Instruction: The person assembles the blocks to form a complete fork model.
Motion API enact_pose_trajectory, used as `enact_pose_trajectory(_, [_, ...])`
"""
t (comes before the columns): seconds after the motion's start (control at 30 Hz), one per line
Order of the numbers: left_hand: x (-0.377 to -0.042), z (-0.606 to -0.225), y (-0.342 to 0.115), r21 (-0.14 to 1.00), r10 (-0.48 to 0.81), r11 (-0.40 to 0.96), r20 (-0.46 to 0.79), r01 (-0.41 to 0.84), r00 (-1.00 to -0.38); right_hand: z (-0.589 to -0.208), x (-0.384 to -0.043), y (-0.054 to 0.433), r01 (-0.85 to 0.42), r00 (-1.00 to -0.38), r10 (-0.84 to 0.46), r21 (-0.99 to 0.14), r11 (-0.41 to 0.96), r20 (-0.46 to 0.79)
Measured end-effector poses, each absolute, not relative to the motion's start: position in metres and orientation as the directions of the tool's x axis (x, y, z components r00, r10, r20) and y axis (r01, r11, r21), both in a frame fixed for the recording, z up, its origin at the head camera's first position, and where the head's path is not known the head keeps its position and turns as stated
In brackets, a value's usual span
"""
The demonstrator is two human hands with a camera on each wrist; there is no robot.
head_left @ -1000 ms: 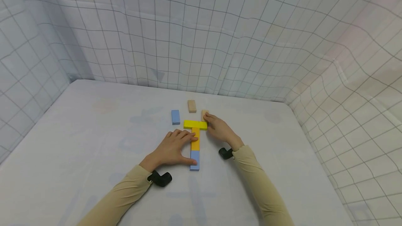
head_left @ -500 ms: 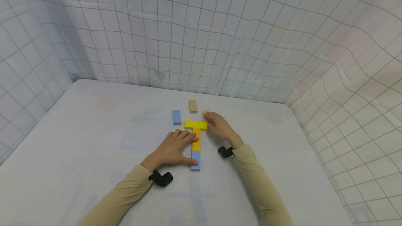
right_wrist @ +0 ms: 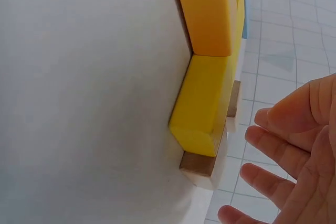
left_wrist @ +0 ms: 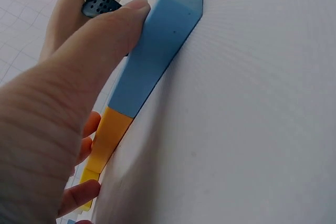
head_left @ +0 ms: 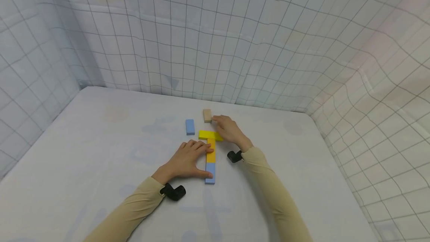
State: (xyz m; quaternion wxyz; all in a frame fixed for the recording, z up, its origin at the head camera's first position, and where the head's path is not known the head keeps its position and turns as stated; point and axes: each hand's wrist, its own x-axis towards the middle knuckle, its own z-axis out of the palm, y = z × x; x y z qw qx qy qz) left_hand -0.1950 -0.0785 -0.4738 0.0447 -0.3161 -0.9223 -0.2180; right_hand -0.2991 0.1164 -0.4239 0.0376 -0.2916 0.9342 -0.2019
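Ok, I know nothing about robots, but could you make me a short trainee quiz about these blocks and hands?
1. Multiple choice: which block lies crosswise at the far end of the orange rectangular block?
a) the yellow rectangular block
b) a pale wooden rectangular block
c) the loose blue rectangular block
2. True or false: the person's bare right hand holds nothing.
3. Fill in: the person's bare left hand has its thumb on the ____ block.

Key:
1. a; the two make a T shape.
2. True; the right wrist view shows its fingers apart from the blocks.
3. Blue; the joined blue rectangular block at the orange one's near end.
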Motion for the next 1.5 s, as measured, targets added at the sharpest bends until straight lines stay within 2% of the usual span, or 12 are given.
enact_pose_trajectory(0.33, [-0.194, -0.476, -0.078, 0.367, 0.568, 0.701, 0.231, 0.612, -0.790, -0.424, -0.307, 0.106, -0.548, -0.805, -0.592, -0.338, 0.765, -0.034])
enact_pose_trajectory(0.53, [-0.194, -0.476, -0.077, 0.360, 0.570, 0.702, 0.235, 0.615, -0.787, -0.426, -0.307, 0.105, -0.521, -0.817, -0.572, -0.327, 0.788, -0.076])
enact_pose_trajectory(0.9, [-0.195, -0.474, -0.077, 0.362, 0.569, 0.707, 0.220, 0.608, -0.792, -0.424, -0.301, 0.111, -0.520, -0.816, -0.572, -0.324, 0.790, -0.084])
enact_pose_trajectory(1.5, [-0.195, -0.473, -0.079, 0.373, 0.565, 0.709, 0.207, 0.599, -0.799, -0.428, -0.285, 0.115, -0.546, -0.818, -0.573, -0.246, 0.801, -0.052])
